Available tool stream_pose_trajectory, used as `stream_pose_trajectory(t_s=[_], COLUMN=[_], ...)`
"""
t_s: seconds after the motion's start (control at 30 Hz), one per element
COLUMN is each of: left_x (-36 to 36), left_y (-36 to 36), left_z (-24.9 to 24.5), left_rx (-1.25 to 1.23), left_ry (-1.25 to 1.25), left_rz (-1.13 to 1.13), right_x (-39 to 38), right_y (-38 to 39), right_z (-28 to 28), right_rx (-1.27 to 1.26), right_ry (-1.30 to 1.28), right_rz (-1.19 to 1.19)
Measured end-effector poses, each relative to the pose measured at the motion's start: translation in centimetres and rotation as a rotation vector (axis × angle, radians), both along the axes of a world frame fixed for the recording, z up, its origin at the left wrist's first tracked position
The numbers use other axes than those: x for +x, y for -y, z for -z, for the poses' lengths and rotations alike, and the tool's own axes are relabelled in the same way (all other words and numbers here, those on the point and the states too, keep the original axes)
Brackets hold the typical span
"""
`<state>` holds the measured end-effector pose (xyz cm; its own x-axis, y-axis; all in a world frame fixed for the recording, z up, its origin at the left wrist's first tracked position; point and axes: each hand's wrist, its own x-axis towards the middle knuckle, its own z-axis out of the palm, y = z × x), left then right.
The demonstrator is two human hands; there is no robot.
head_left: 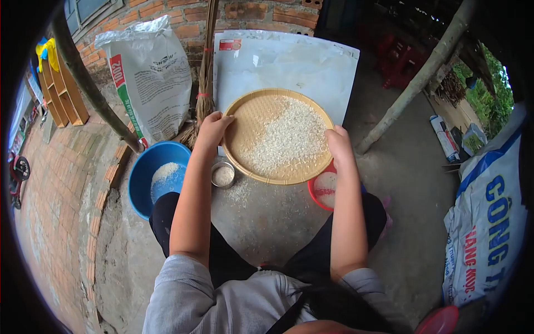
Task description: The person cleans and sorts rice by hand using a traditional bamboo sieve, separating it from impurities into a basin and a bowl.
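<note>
A round woven tray (242, 123) is held out in front of me, over the floor. White grains (292, 136) lie spread over its middle and right side. My left hand (214, 129) grips the tray's left rim, the thumb on top. On the right rim, my right hand (340, 146) is closed in the same way. Below the left forearm sits a small metal bowl (223, 175) of grain. A blue basin (139, 181) with a white heap inside stands further left. Partly under the tray and right forearm is a red basin (316, 196) holding grain.
A white sack (150, 83) leans by the brick wall, beside a straw broom (204, 83). Behind the tray stands a white board (267, 64). Wooden poles (414, 83) slant at both sides. A large printed sack (489, 222) lies at the right. Grains are scattered on the floor.
</note>
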<state>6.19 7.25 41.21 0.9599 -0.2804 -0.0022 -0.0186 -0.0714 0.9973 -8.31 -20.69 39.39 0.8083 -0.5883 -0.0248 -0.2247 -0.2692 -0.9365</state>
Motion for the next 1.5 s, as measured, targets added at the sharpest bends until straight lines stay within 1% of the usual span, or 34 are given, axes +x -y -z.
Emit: stream_pose_trajectory(t_s=[0.03, 0.07, 0.1, 0.17, 0.2, 0.23, 0.3, 0.33, 0.37, 0.43, 0.47, 0.5, 0.57, 0.63, 0.7, 0.73, 0.77, 0.8, 0.83, 0.87, 0.9, 0.93, 0.97, 1.0, 1.03, 1.1, 1.17, 1.23, 1.27, 1.3, 1.37, 1.4, 1.43, 1.5], left_x=[0.6, 1.0, 1.2, 1.5, 1.3, 0.9, 0.1, 0.3, 0.5, 0.9, 2.1, 2.8, 3.2, 2.3, 0.1, 0.6, 1.3, 1.0, 2.8, 2.9, 2.8, 2.4, 1.7, 1.4, 1.3, 1.0, 2.1, 3.2, 3.6, 1.7, 0.6, -0.5, -1.1, 1.2], left_y=[-0.2, -0.2, -0.1, 0.8, 1.3, 2.1, 3.3, 3.7, 3.3, 1.6, 0.4, -0.2, -0.6, 1.3, 3.6, 3.4, 3.1, 2.3, 1.1, 0.6, 0.2, 0.6, 1.4, 2.9, 3.6, 2.9, 2.1, 0.4, 0.2, 1.2, 3.2, 3.8, 3.8, 2.4], left_z=[0.3, 0.7, 0.9, 1.2, 1.1, 1.1, 2.3, 3.6, 4.3, 3.5, 3.3, 3.0, 3.3, 4.5, 4.6, 4.9, 5.2, 3.3, 4.0, 3.6, 2.9, 3.0, 3.1, 4.7, 6.5, 5.6, 5.2, 4.2, 4.5, 3.4, 5.1, 4.9, 4.3, 4.6], left_rx=[0.091, 0.314, 0.342, 0.203, 0.208, 0.194, 0.061, 0.114, 0.103, -0.022, 0.002, -0.118, -0.169, -0.046, -0.032, -0.064, -0.105, -0.154, -0.121, -0.154, -0.182, -0.160, -0.130, -0.157, -0.184, -0.218, -0.279, -0.193, -0.209, -0.258, -0.264, -0.252, -0.240, -0.255], left_ry=[0.029, 0.099, 0.086, -0.020, -0.022, 0.062, 0.101, 0.102, 0.048, -0.206, -0.234, -0.252, -0.322, -0.143, -0.085, -0.132, -0.178, -0.256, -0.280, -0.336, -0.387, -0.399, -0.344, -0.306, -0.273, -0.317, -0.414, -0.486, -0.511, -0.491, -0.357, -0.390, -0.398, -0.463], left_rz=[0.021, -0.008, -0.006, 0.098, 0.091, 0.045, -0.046, -0.099, -0.054, -0.014, -0.009, 0.003, -0.006, -0.087, -0.135, -0.108, -0.083, -0.084, -0.067, -0.050, -0.034, -0.075, -0.073, -0.094, -0.113, -0.089, -0.045, 0.004, 0.037, -0.055, -0.097, -0.126, -0.133, -0.052], right_x=[-0.7, -1.2, -1.7, -2.7, -3.1, -3.3, -2.7, -2.4, -2.1, -0.9, -0.1, 0.5, 0.9, 1.2, 0.0, 0.1, 0.2, 0.2, 0.5, 1.0, 0.9, 0.9, 1.0, 0.7, 0.4, -0.7, 0.3, 0.4, 0.4, 0.5, 0.1, -0.4, -0.3, 0.4], right_y=[-1.3, -2.5, -2.5, -1.8, -2.0, -2.2, -1.8, -1.3, -1.3, -3.4, -4.6, -5.7, -5.4, -2.3, -0.9, -0.9, -0.8, -2.7, -5.1, -5.8, -5.3, -4.6, -3.7, -1.5, 0.0, -1.7, -3.4, -7.0, -6.3, -5.3, -1.5, -0.7, -1.0, -1.8], right_z=[1.2, 3.0, 4.2, 6.2, 4.1, 2.0, 2.1, 1.8, 1.8, 3.1, 4.0, 4.8, 5.3, 7.1, 4.9, 5.3, 5.4, 4.6, 3.8, 4.9, 5.2, 5.4, 5.6, 6.0, 5.6, 2.1, 3.9, 2.6, 3.1, 3.7, 4.0, 3.5, 4.1, 4.8], right_rx=[0.018, -0.091, -0.063, 0.004, -0.014, -0.033, -0.019, -0.029, -0.049, 0.070, 0.029, -0.008, 0.017, 0.362, 0.395, 0.411, 0.417, 0.305, 0.192, 0.137, 0.133, 0.242, 0.359, 0.366, 0.490, 0.599, 0.095, 0.064, 0.101, 0.146, 0.394, 0.422, 0.426, 0.230], right_ry=[0.096, 0.089, 0.074, 0.059, 0.112, 0.162, 0.143, 0.135, 0.121, 0.242, 0.225, 0.208, 0.167, 0.280, 0.256, 0.269, 0.283, 0.240, 0.196, 0.209, 0.206, 0.215, 0.228, 0.226, 0.266, 0.254, 0.237, 0.206, 0.229, 0.257, 0.257, 0.186, 0.184, 0.222], right_rz=[0.118, 0.173, 0.172, 0.206, 0.204, 0.203, 0.238, 0.271, 0.267, 0.231, 0.218, 0.206, 0.192, 0.226, 0.199, 0.198, 0.193, 0.237, 0.279, 0.250, 0.243, 0.253, 0.267, 0.236, 0.225, 0.233, 0.302, 0.290, 0.295, 0.305, 0.238, 0.207, 0.211, 0.222])
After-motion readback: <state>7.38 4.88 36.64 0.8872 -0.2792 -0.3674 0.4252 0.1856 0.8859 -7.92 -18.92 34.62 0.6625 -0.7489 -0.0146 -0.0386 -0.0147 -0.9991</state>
